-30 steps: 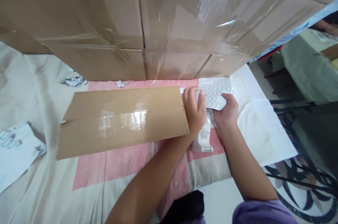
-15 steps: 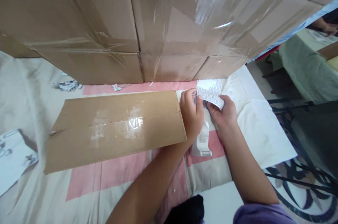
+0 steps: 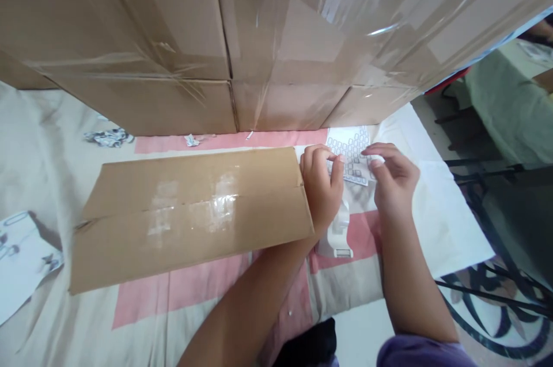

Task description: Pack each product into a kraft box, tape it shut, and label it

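Note:
Over the left part of a white sheet printed with small blue outlines [image 3: 355,154], my left hand [image 3: 322,185] is closed with thumb and forefinger together; what is between them is too small to make out. My right hand [image 3: 395,177] is at the sheet's right edge, thumb and forefinger close together around something pale and unclear. A white tape dispenser [image 3: 338,237] lies just below my left hand. Left of that hand is a flat brown cardboard box [image 3: 194,217] with clear tape across its middle seam, its right end beside my wrist.
Large taped cartons [image 3: 173,27] form a wall behind the work area. Crumpled scraps [image 3: 108,137] and a cut printed paper [image 3: 26,257] lie at left on the pink and cream cloth [image 3: 142,303]. White cloth [image 3: 436,211] is at right, near a dark chair [image 3: 518,211].
My right hand has moved right, away from my left hand. The printed sheet, earlier bent up between both hands, now lies flatter. The view has shifted slightly.

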Motion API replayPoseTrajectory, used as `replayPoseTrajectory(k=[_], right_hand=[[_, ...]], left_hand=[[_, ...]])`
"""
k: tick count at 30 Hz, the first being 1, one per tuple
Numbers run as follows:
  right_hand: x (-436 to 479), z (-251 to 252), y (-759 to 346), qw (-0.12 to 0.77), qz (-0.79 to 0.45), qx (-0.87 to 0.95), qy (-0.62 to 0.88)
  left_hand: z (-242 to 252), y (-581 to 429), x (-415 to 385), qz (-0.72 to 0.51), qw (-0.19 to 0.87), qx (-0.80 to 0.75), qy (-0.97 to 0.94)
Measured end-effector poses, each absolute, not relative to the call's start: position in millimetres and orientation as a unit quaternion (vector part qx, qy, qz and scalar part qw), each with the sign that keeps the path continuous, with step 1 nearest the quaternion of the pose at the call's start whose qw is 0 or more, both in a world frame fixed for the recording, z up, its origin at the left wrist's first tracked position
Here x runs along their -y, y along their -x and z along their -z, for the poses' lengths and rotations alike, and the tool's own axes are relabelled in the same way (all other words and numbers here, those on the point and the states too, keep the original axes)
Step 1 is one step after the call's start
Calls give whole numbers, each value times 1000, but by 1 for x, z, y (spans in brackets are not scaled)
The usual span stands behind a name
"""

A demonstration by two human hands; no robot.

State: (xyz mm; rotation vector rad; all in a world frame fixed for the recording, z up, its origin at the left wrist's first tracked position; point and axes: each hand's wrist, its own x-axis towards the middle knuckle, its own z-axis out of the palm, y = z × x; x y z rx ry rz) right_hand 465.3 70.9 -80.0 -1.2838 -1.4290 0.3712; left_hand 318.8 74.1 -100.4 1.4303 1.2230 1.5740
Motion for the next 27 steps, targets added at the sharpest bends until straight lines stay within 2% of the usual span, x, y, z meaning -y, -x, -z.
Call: replayPoseTrajectory(k=[4, 20, 24, 27], right_hand=[[-65, 79, -444, 508, -194, 651, 530], [-69, 86, -447, 546, -109, 580, 595], [-71, 85, -452, 568, -135, 565, 583], [-65, 78, -448, 580, -194, 565, 554]], left_hand=[[99, -319, -73, -599, 342, -469, -552], [95, -316, -70, -576, 308, -472, -593], [86, -316, -64, -572, 295, -416, -642], [59, -315, -51, -551, 278, -360, -700]])
